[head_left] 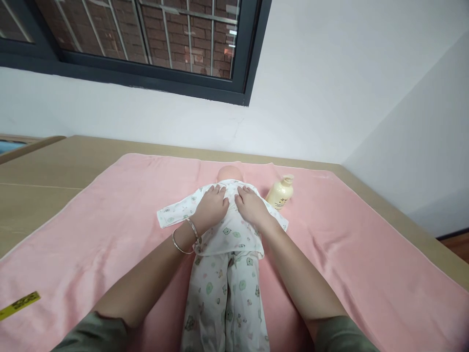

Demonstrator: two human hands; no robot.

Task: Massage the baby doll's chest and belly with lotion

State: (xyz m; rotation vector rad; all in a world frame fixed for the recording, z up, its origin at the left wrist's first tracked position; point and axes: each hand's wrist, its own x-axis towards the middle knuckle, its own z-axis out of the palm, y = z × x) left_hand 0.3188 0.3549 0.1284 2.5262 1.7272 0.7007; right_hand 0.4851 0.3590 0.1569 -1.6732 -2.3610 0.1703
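Note:
A baby doll (230,173) lies stretched out with its head away from me, its face not visible. It is dressed in a white printed top (232,237) and matching trousers (210,298). My left hand (211,208) rests flat on the left side of the upper top, fingers spread; bangles (188,237) circle that wrist. On the right side of the upper top, my right hand (252,205) lies with its fingers out. Neither hand grips anything. A pale yellow pump bottle (281,192) is just right of the doll's sleeve, tilted in view.
Under the doll spreads a pink blanket (120,234) over a wooden table (47,168). A yellow strip with dark print (20,305) lies at the left. Behind are a white wall (304,98) and a dark-framed window (245,63) with bars.

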